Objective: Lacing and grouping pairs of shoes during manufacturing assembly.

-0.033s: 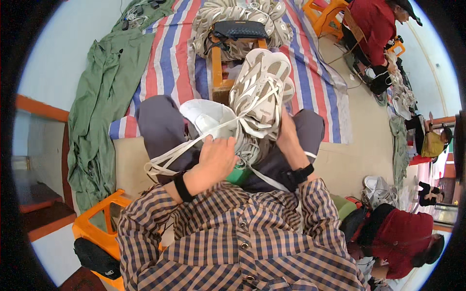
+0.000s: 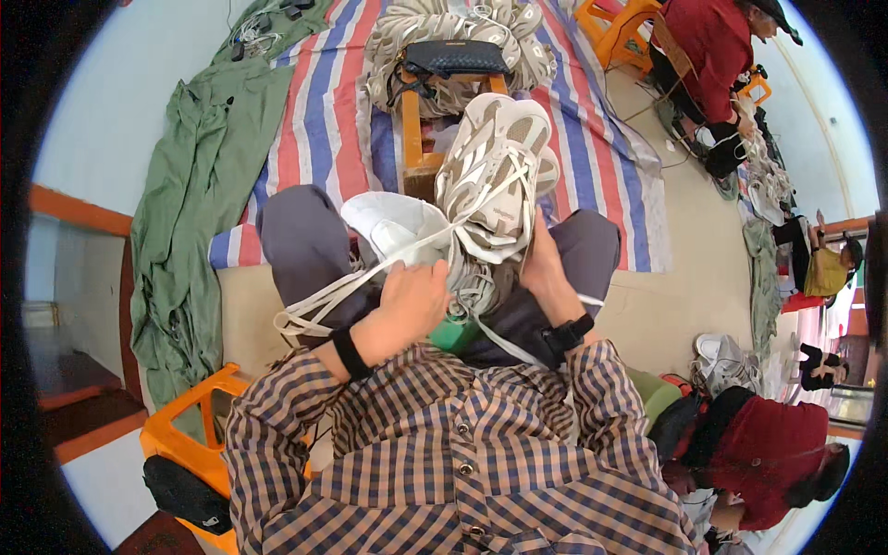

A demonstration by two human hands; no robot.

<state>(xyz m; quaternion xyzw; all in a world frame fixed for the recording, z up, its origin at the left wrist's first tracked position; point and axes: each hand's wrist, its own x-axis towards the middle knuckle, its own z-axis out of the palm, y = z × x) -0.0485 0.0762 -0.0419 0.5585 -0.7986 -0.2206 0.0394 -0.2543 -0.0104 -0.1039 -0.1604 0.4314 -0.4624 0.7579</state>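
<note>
Between my knees a beige and white shoe upper (image 2: 499, 199) leans up from my lap, with criss-crossed laces over its front. My right hand (image 2: 546, 268) grips its lower right edge, thumb along the side. At its left, my left hand (image 2: 414, 298) is closed, pinching a flat off-white shoelace (image 2: 370, 275) that runs from the upper and trails in loops over my left thigh. Just beyond that hand lies a white-lined shoe piece (image 2: 393, 220). Grey-white laces and something green (image 2: 453, 335) show below, partly hidden by my hands.
Ahead, a dark woven pouch (image 2: 453, 57) sits on a wooden stool (image 2: 416, 139) before a heap of shoe uppers (image 2: 384, 42). Striped sheeting (image 2: 319, 111) and green cloth (image 2: 185, 185) cover the floor. An orange stool (image 2: 190, 412) stands at my left; people (image 2: 758, 462) sit at right.
My right hand and the shoe upper have shifted very slightly to the left. My left hand keeps its pinch on the shoelace.
</note>
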